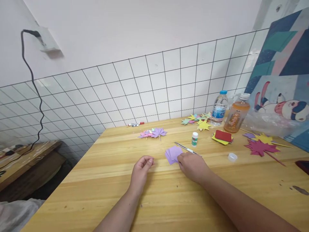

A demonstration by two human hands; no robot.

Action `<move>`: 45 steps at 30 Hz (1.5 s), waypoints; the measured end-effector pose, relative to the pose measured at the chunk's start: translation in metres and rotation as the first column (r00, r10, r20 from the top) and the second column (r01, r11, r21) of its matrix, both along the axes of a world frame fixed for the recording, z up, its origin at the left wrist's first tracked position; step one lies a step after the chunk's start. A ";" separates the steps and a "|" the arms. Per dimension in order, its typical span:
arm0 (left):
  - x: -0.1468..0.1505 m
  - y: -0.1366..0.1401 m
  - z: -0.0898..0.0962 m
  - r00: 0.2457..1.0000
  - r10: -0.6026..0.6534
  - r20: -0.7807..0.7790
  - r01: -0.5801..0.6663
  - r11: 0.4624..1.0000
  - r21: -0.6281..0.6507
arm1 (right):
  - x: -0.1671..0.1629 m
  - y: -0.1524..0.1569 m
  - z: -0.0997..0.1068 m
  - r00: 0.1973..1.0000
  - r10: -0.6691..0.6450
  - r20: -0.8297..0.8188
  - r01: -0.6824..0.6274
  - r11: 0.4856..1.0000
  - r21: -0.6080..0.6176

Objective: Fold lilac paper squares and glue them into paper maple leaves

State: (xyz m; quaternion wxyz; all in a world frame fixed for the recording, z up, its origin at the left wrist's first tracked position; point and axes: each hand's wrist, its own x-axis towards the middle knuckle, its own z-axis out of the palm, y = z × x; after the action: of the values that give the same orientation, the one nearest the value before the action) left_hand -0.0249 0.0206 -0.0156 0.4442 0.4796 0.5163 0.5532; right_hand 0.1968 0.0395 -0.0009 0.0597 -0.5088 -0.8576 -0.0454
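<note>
Wooden worktop w/ folded lilac paper squares at centre: right hand pinches their near edge; left hand, loosely curled & empty, lies just left, apart. Metal tweezers just behind.

Wide bare strip of table at left & front of both hands, free to pass. Behind: tweezers, glue bottle, purple leaves. Right side crowded w/ cap, red leaf, two bottles.
</note>
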 end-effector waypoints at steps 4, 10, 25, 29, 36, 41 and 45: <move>0.005 -0.006 0.007 0.951 -0.238 0.199 0.256 0.964 -0.072 | 0.004 -0.003 0.004 0.990 -0.029 -0.139 0.045 0.992 0.116; 0.012 -0.013 0.005 0.725 -0.448 0.524 0.631 0.737 -0.242 | 0.006 -0.016 0.005 0.800 0.563 -0.208 -0.432 0.780 0.452; 0.018 -0.010 -0.004 0.888 -0.418 0.191 0.455 0.859 -0.234 | -0.012 -0.016 -0.007 0.710 0.507 -0.489 -0.437 0.861 0.258; 0.020 -0.015 -0.001 0.908 -0.416 0.047 0.415 0.877 -0.242 | -0.018 -0.015 -0.015 0.576 0.157 -0.802 -0.340 0.938 -0.061; 0.022 -0.022 0.004 0.875 -0.484 0.012 0.481 0.864 -0.148 | -0.025 -0.015 -0.021 0.503 -0.226 -0.834 -0.294 0.863 -0.411; 0.022 -0.017 -0.003 0.859 -0.512 -0.014 0.501 0.845 -0.186 | -0.023 -0.012 -0.018 0.512 -0.280 -0.812 -0.247 0.858 -0.451; 0.020 -0.015 -0.008 0.870 -0.488 -0.077 0.457 0.854 -0.249 | -0.023 -0.012 -0.019 0.507 -0.199 -0.839 -0.262 0.891 -0.370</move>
State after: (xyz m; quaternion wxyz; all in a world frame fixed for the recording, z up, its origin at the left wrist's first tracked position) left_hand -0.0044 0.0061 -0.0232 0.5808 0.5758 0.4704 0.3313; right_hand 0.1743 0.0277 -0.0197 0.3580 -0.4458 -0.7078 0.4148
